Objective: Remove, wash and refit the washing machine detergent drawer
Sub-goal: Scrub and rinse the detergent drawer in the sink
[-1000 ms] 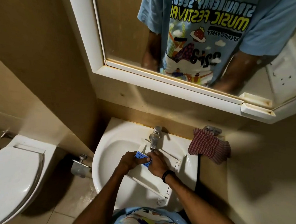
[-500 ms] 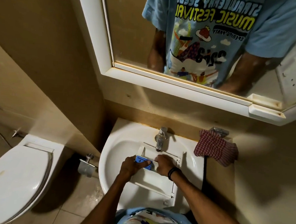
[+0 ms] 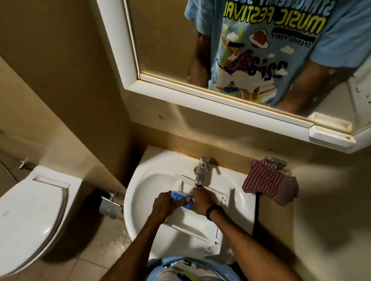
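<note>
At the far left stands a white toilet with its lid down, and a small metal wall valve sits between it and the sink. The white detergent drawer lies in the sink basin. Its far end is under the tap at the back edge, and its near end reaches the front rim, where its right corner hangs a little past that rim. The person leans over it with both arms coming in from the front edge. The left grip is curled round the left end of the blue insert, with the thumb lying across its top. That insert sits on the drawer's far half, left of centre in the basin. The right grip has its back turned up and its fingers bent down onto the insert's right end, so the blue piece is held between the two grips, which almost touch. A dark wristband circles the right wrist. The tap spout points straight down, just beyond the right grip's knuckles. A red-checked cloth is draped over the sink's back right corner, with a black strap hanging below it. Above, the white-framed mirror shows the person's light blue printed shirt.
</note>
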